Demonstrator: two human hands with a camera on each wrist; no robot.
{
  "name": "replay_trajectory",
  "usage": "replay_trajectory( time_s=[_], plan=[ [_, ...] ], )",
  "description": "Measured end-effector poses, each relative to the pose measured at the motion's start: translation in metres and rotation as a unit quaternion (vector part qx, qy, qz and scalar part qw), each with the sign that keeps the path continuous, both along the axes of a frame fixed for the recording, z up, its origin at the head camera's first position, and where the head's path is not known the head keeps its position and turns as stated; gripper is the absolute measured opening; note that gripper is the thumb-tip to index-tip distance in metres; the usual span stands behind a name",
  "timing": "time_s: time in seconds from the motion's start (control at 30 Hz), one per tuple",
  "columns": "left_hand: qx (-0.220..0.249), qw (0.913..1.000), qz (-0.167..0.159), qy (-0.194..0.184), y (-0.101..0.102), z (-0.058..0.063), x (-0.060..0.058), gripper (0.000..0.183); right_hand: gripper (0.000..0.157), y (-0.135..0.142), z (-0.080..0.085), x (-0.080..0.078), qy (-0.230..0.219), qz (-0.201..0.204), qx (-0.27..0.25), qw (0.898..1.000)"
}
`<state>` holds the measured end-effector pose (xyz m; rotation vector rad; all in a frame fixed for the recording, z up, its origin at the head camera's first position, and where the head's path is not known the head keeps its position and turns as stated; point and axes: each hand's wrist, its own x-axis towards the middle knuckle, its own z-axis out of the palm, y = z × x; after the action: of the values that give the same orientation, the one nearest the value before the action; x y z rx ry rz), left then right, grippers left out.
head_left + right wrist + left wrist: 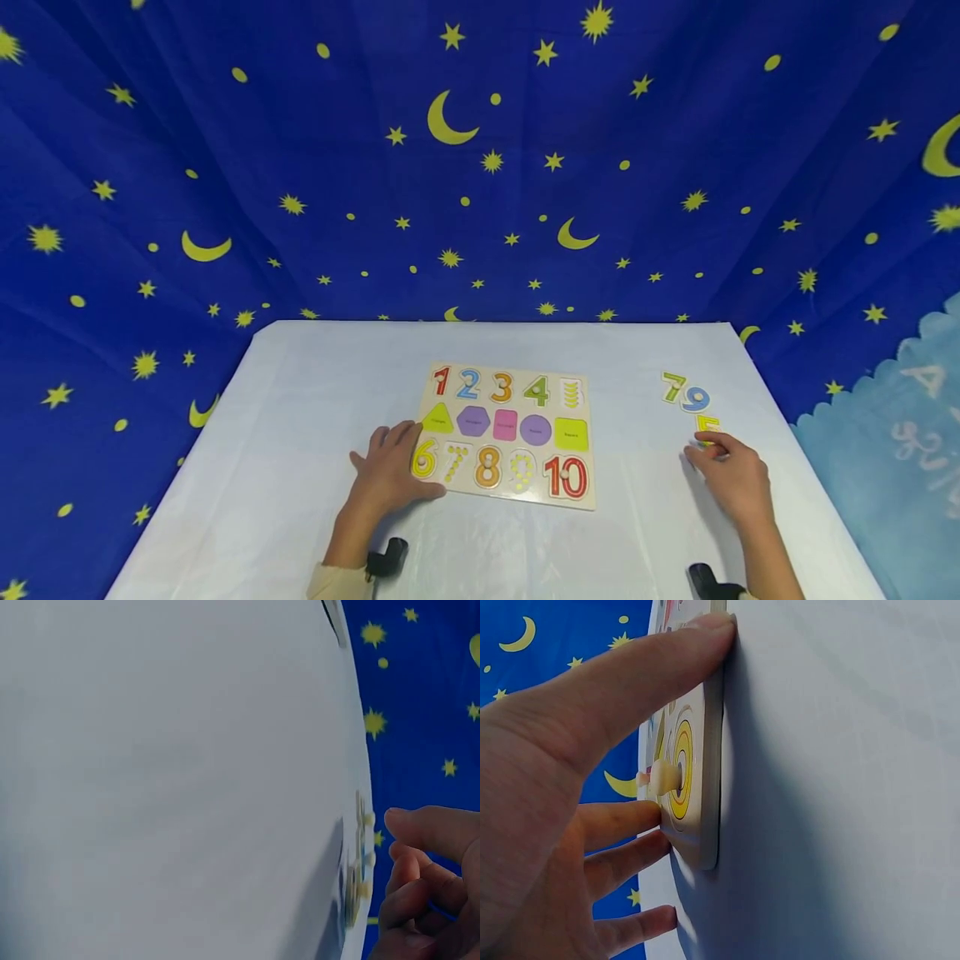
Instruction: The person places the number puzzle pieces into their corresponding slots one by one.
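Note:
A wooden number puzzle board (517, 496) lies flat on the table, with a knobbed yellow 6 (424, 458) at its lower left. My left hand (390, 471) rests at the board's left side. Its thumb touches the near edge, and the other fingers spread fairly straight beside the left edge, as the left wrist view shows. To the right, my right hand (735, 479) hovers over a yellow 5 piece (707, 425), partly hidden by the fingers. In the right wrist view, the loosely bent fingers (431, 829) appear apart from the knobs, holding nothing visible.
A green 7 (673, 386) and a blue 9 (696, 399) lie just beyond the 5. On the board, the 5 recess (572, 393), 7 recess (457, 461) and 9 recess (521, 469) show printed pictures. Blue star-patterned cloth hangs behind the white table (337, 358).

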<state>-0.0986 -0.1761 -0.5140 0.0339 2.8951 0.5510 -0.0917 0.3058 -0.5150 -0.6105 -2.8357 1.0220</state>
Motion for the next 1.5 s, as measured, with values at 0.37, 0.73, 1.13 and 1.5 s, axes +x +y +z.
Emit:
replay_trajectory(
  time_s=[0.37, 0.73, 1.13, 1.5],
  plan=[
    [0.004, 1.0, -0.002, -0.002, 0.0, 0.001, 0.002, 0.106, 0.043, 0.024, -0.004, -0.013, -0.002, -0.024, -0.016, 1.0],
    [0.001, 1.0, -0.001, 0.001, -0.002, -0.004, 0.004, 0.107, 0.052, 0.035, -0.008, -0.039, -0.023, -0.007, -0.02, 1.0],
    [-0.004, 1.0, -0.001, 0.0, -0.001, -0.002, 0.001, 0.108, 0.045, 0.033, -0.013, -0.051, -0.054, -0.011, -0.026, 0.998],
    [-0.005, 1.0, -0.001, 0.0, 0.0, -0.001, 0.002, 0.108, 0.04, 0.043, -0.013, -0.042, -0.072, -0.023, -0.036, 0.997]
  ],
)
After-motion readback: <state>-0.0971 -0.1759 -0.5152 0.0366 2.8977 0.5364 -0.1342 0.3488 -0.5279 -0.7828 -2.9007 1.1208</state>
